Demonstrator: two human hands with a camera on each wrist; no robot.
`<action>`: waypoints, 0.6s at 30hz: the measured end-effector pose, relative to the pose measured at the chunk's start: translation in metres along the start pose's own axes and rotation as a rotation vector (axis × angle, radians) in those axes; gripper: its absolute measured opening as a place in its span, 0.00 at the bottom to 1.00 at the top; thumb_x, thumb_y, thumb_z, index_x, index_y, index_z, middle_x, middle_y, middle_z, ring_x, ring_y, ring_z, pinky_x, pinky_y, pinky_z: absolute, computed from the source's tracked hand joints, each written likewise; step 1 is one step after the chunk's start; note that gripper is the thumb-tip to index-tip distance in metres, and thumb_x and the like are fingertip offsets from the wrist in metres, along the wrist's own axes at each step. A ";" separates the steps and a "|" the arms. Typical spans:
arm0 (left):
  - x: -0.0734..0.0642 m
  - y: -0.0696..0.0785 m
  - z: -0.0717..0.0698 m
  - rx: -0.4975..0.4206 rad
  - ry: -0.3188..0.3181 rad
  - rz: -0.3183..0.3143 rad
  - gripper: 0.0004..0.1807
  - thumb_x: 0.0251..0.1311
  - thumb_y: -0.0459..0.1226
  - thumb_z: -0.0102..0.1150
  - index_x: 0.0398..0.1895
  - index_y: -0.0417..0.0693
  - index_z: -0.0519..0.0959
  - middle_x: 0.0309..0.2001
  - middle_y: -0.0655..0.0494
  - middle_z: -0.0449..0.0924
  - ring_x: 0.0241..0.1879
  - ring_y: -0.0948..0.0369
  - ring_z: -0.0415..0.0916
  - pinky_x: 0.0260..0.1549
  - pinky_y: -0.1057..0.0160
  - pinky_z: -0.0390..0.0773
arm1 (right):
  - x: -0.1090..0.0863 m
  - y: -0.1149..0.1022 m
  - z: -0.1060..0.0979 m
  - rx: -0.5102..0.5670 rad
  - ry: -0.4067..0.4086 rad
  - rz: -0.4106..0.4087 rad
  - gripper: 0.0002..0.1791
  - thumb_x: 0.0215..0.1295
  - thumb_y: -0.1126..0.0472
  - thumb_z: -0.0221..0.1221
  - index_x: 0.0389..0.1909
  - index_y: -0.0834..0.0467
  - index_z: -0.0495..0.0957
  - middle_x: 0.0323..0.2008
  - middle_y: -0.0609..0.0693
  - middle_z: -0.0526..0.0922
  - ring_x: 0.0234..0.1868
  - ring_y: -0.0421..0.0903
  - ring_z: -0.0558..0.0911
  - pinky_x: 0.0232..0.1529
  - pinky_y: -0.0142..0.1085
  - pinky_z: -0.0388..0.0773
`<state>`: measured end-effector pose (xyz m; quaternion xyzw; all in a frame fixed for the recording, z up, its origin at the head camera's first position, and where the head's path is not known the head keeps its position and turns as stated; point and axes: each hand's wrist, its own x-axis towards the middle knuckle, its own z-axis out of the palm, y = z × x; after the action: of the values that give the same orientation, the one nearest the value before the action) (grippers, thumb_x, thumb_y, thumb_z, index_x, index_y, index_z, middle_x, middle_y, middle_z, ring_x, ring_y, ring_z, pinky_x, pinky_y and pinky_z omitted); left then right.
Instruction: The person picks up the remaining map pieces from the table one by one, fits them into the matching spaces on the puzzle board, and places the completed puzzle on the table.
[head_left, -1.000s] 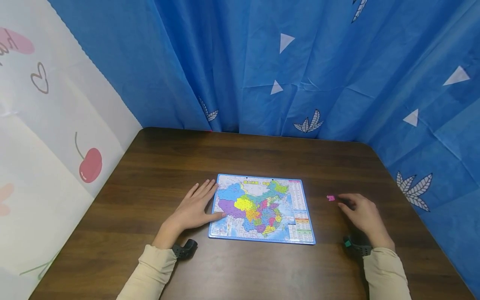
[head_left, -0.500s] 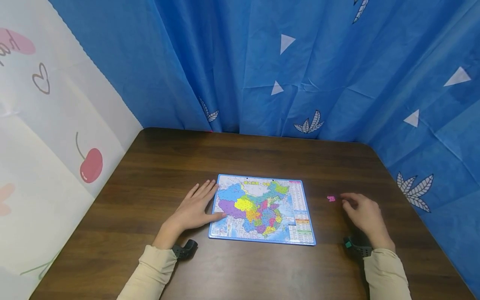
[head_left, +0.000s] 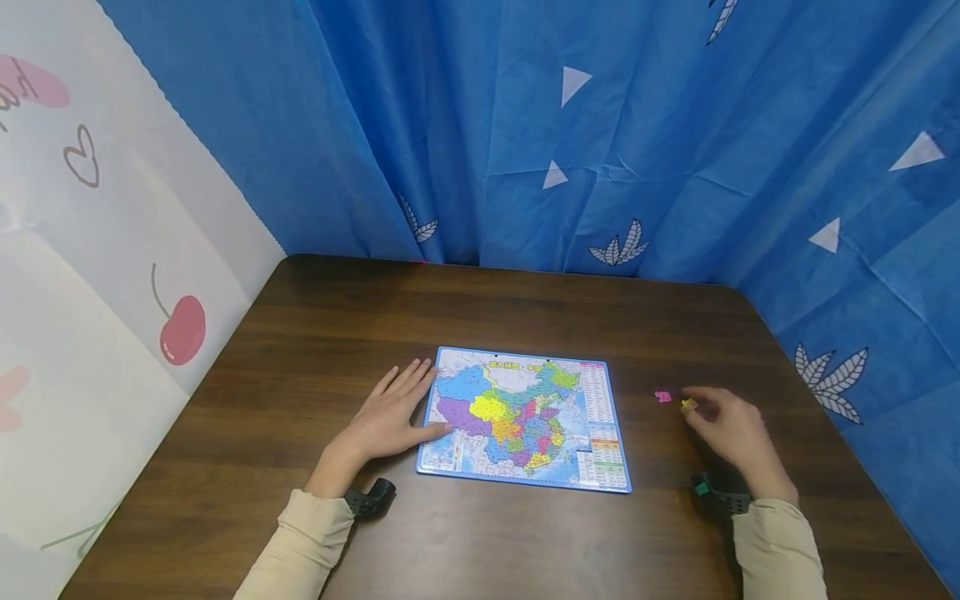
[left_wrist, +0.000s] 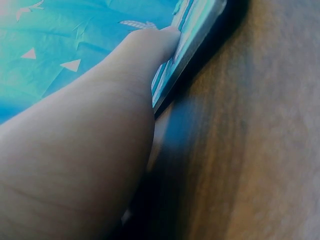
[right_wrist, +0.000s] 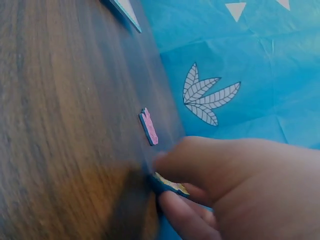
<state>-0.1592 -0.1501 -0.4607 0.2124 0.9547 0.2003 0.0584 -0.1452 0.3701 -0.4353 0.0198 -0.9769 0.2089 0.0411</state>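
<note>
A map puzzle board (head_left: 525,482) with a blue rim lies flat on the wooden table, covered with coloured region pieces. My left hand (head_left: 386,417) rests at its left edge, fingers spread and thumb over the board; the left wrist view shows the thumb (left_wrist: 162,42) on the rim. To the right of the board, my right hand (head_left: 731,425) pinches a small yellow puzzle piece (right_wrist: 171,185) between thumb and fingers, close over the table. A pink puzzle piece (head_left: 663,397) lies flat on the table just left of those fingertips.
The dark wooden table (head_left: 480,542) reaches back to a blue curtain (head_left: 480,125) with printed leaves and triangles. A white printed cloth (head_left: 112,250) hangs along the left side. Wrist cameras sit on both wrists.
The right hand has drawn slightly right, away from the pink piece, and the yellow piece now shows between its fingertips. The left hand stays put.
</note>
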 end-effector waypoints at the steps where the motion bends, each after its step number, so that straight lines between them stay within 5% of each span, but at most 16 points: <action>1: 0.000 0.000 0.000 0.000 0.000 0.000 0.57 0.60 0.72 0.55 0.83 0.48 0.54 0.83 0.48 0.48 0.83 0.49 0.42 0.80 0.41 0.40 | 0.000 0.000 -0.001 0.008 -0.021 -0.003 0.21 0.68 0.62 0.65 0.58 0.68 0.79 0.52 0.73 0.82 0.46 0.66 0.85 0.46 0.63 0.83; 7: -0.001 0.001 -0.001 0.000 0.005 0.000 0.57 0.60 0.71 0.55 0.83 0.47 0.55 0.83 0.48 0.49 0.83 0.49 0.42 0.80 0.41 0.40 | -0.001 -0.002 -0.001 0.023 -0.063 0.001 0.23 0.65 0.62 0.69 0.58 0.68 0.80 0.53 0.74 0.81 0.47 0.66 0.86 0.47 0.61 0.84; 18: 0.000 0.000 0.001 0.008 0.011 0.004 0.57 0.59 0.72 0.54 0.82 0.47 0.55 0.83 0.48 0.49 0.83 0.50 0.43 0.80 0.41 0.41 | 0.003 -0.011 0.004 0.033 0.027 -0.047 0.24 0.68 0.54 0.69 0.57 0.65 0.81 0.53 0.69 0.83 0.47 0.64 0.85 0.49 0.62 0.83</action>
<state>-0.1587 -0.1502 -0.4617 0.2134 0.9554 0.1975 0.0520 -0.1481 0.3581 -0.4342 0.0406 -0.9719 0.2241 0.0591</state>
